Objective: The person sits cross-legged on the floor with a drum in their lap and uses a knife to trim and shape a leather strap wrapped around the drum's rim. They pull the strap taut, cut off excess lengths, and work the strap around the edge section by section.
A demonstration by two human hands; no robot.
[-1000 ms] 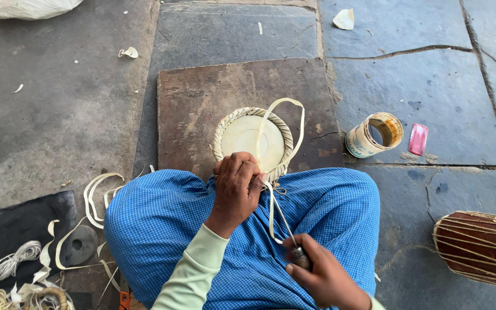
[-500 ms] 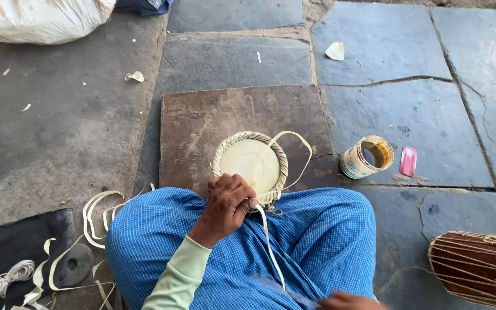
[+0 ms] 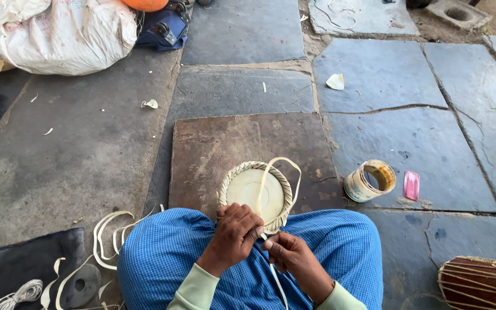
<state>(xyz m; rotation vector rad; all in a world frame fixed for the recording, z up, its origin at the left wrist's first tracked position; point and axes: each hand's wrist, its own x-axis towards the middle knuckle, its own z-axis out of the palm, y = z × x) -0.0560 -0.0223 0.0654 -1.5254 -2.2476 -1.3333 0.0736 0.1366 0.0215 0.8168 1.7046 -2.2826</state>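
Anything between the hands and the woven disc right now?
Nothing visible. The left hand already rests on the near rim of the woven disc, and the right hand pinches the pale strip just below it.

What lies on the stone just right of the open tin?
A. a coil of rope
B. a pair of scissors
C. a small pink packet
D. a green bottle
C: a small pink packet lies flat on the slab right beside the tin, apart from the woven disc the hands work on.
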